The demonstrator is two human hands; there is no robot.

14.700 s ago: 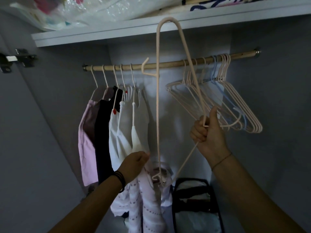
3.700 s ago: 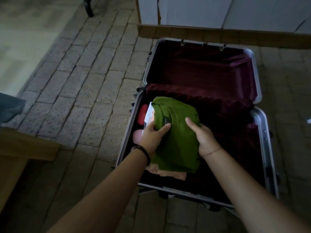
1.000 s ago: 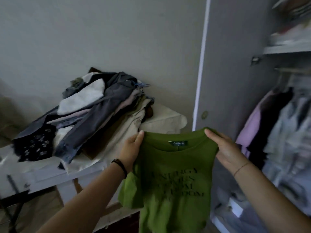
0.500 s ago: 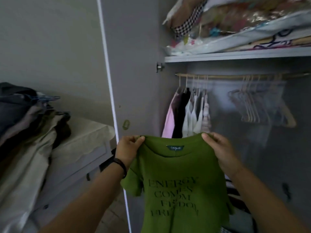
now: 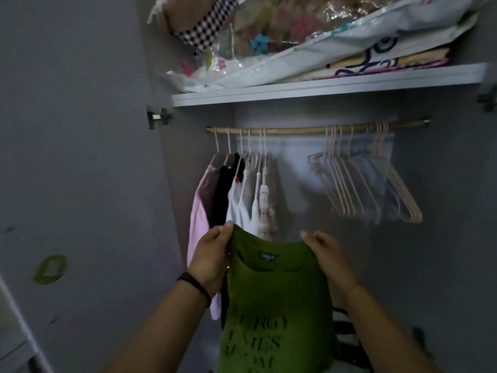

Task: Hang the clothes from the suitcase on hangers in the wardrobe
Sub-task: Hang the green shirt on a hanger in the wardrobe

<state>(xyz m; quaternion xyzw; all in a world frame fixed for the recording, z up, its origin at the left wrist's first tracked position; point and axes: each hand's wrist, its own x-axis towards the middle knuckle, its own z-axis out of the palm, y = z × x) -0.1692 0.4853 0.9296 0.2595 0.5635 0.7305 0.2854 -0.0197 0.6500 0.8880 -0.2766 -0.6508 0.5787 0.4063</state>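
Since half a second ago the view has swung right and closer, so the open wardrobe is now filling the frame and the cluttered desk at the left is gone from sight; the green cotton T-shirt (image 5: 277, 300) is being held up nearer the rail than before.

The left hand (image 5: 211, 261) is pinching the shirt's left shoulder seam, and the right hand (image 5: 326, 258) is pinching the right shoulder, fingers curled over the fabric. The shirt is hanging flat between them, below the wooden rod (image 5: 317, 129), its collar with a small dark label facing the camera and dark block lettering showing lower down.

On the rod, a gap is lying open in the middle. To its left, a tight group of hung garments (image 5: 234, 200) in pink, black and white is crowding against the wardrobe's side wall. To its right, a bunch of empty pale pink wire hangers (image 5: 360, 189) is dangling, slanted. The grey wardrobe door (image 5: 80, 170) is standing open at the left.

Above, the white shelf (image 5: 328, 84) is carrying crinkled clear plastic bags of folded bedding (image 5: 295, 36), floral and checkered.
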